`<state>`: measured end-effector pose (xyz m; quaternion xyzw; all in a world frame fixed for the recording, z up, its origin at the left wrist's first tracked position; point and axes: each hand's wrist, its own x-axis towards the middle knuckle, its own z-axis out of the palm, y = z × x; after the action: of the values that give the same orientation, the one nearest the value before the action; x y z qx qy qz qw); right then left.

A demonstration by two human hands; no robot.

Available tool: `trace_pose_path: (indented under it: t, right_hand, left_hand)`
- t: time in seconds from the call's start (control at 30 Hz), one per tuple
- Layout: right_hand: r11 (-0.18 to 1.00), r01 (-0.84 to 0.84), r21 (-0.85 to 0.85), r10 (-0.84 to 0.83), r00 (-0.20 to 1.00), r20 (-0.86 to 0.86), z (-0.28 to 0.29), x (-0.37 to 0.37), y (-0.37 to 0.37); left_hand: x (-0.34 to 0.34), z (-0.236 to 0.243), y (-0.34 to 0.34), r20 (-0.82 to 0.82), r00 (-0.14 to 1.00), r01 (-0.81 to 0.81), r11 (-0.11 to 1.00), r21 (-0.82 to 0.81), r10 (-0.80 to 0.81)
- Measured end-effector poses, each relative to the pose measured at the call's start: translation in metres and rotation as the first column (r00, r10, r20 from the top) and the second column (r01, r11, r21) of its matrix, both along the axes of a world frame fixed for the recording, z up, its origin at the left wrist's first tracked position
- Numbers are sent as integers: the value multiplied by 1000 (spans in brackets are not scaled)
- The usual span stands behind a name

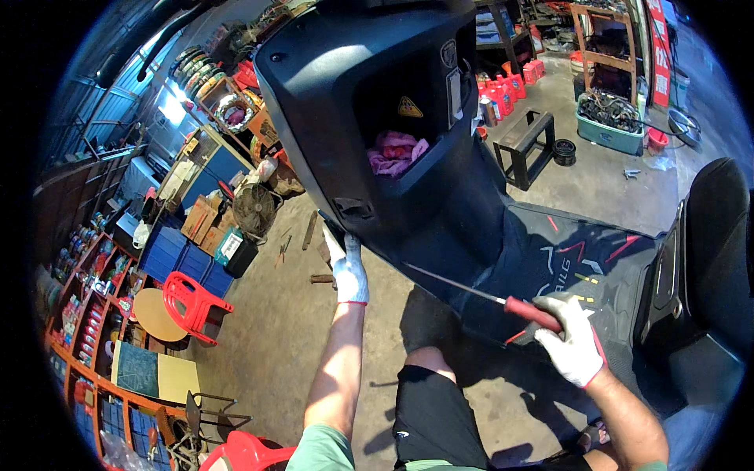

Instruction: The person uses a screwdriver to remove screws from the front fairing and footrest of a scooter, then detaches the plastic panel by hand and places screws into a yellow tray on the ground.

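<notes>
My right hand (572,337), in a white glove, is closed around the red handle of a screwdriver (530,312). The long thin shaft points left, its tip close to the lower part of a dark scooter's front panel (330,149). I cannot tell if the tip touches it. My left hand (348,271), also gloved, is at the panel's lower left edge, with fingers on both sides of that edge. A pink cloth (397,153) lies in the panel's open compartment. Below it, the scooter's footboard (565,259) stretches right to the black seat (715,220).
A black metal stand (525,145) and a green bin of parts (609,129) stand beyond the scooter. At left are a red plastic chair (192,306), a fan (255,210) and shelves (94,314). Loose tools (284,247) lie on the concrete floor.
</notes>
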<state>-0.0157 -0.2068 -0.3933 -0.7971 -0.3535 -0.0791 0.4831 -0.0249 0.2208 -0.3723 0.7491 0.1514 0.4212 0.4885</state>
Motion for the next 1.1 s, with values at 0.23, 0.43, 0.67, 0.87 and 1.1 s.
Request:
trace_pose_path:
  t: [0.23, 0.43, 0.67, 0.87, 1.1]
  right_hand:
    - [764, 326, 556, 579, 34, -815, -23, 8, -2]
    - [990, -2, 141, 12, 997, -74, -10, 6, 5]
    - [1000, -16, -22, 18, 993, 114, -1, 8, 1]
    - [771, 430, 470, 517, 7, -856, -12, 3, 6]
    - [980, 25, 198, 76, 873, -483, -10, -1, 4]
  left_hand:
    - [6, 2, -4, -5, 1000, 4, 999, 38, -4]
    - [3, 2, -1, -8, 999, 38, 998, 43, -37]
    - [0, -3, 6, 34, 997, 64, 998, -10, -63]
    - [4, 2, -5, 28, 997, 74, 996, -49, -73]
    - [8, -1, -2, 43, 995, 94, 994, -61, -91]
